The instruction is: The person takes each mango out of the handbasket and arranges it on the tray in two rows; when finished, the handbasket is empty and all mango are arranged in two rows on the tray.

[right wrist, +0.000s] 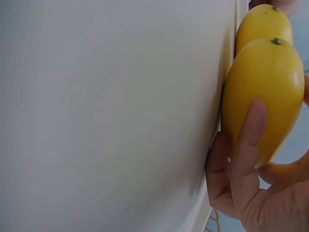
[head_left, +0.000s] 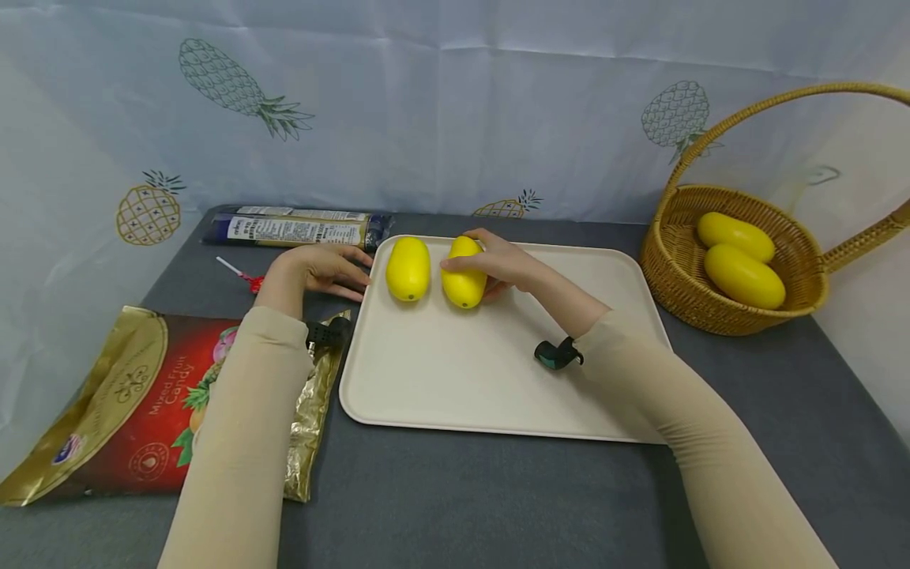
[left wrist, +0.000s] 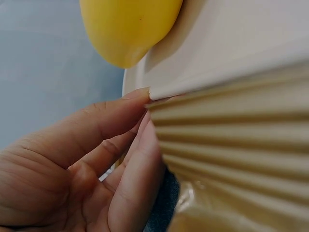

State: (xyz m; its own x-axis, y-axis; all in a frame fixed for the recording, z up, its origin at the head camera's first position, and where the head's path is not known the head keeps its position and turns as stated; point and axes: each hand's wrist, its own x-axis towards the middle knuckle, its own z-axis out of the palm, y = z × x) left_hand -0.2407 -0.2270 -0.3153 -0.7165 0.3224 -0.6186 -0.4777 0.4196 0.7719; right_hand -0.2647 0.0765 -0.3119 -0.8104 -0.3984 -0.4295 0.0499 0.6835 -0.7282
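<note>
On the left part of a cream tray (head_left: 455, 379) lie two smooth yellow mango-shaped fruits side by side. My right hand (head_left: 503, 261) grips the right-hand fruit (head_left: 465, 286), thumb on its left side and fingers round the far and right sides. The right wrist view shows that fruit (right wrist: 263, 92) with a green stem spot, a fingertip along its flank. Left of it sits the other fruit (head_left: 408, 269), untouched. My left hand (head_left: 323, 269) touches the tray's left rim with loosely stretched fingers; in the left wrist view its thumb tip (left wrist: 140, 94) is right at the rim.
A wicker basket (head_left: 664, 280) at the right holds two more yellow fruits (head_left: 745, 276). A red and gold candy bag (head_left: 171, 379) lies left, its crimped end beside the tray. Behind are a long printed packet (head_left: 298, 227) and a red lollipop (head_left: 253, 280).
</note>
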